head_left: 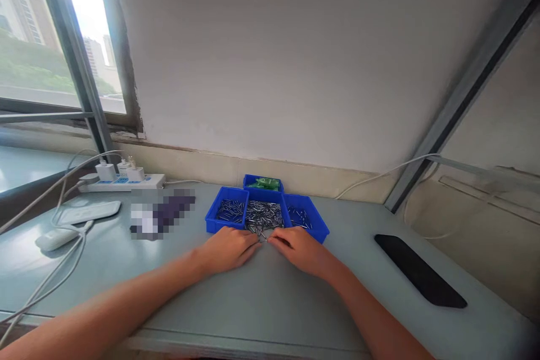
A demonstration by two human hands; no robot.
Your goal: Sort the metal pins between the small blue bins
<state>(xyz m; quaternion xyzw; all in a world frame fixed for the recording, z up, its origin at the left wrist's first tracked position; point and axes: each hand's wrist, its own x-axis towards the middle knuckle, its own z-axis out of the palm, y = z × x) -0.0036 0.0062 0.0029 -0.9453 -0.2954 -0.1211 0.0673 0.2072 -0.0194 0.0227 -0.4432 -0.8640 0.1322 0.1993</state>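
Note:
Several metal screws fill the middle blue bin and reach its front edge. Darker screws lie in the left blue bin, and a smaller number lie in the right blue bin. My left hand rests in front of the left bin, fingers together, their tips at a small metal piece. Opposite it, my right hand pinches at the same spot in front of the middle bin. What exactly each hand's fingers hold is too small to make out. Behind, a small blue bin holds green packets.
A white power strip with chargers and cables stands at the back left. Nearer are a white pad, a white mouse-like object and a pixelated item. A black flat object lies on the table at the right.

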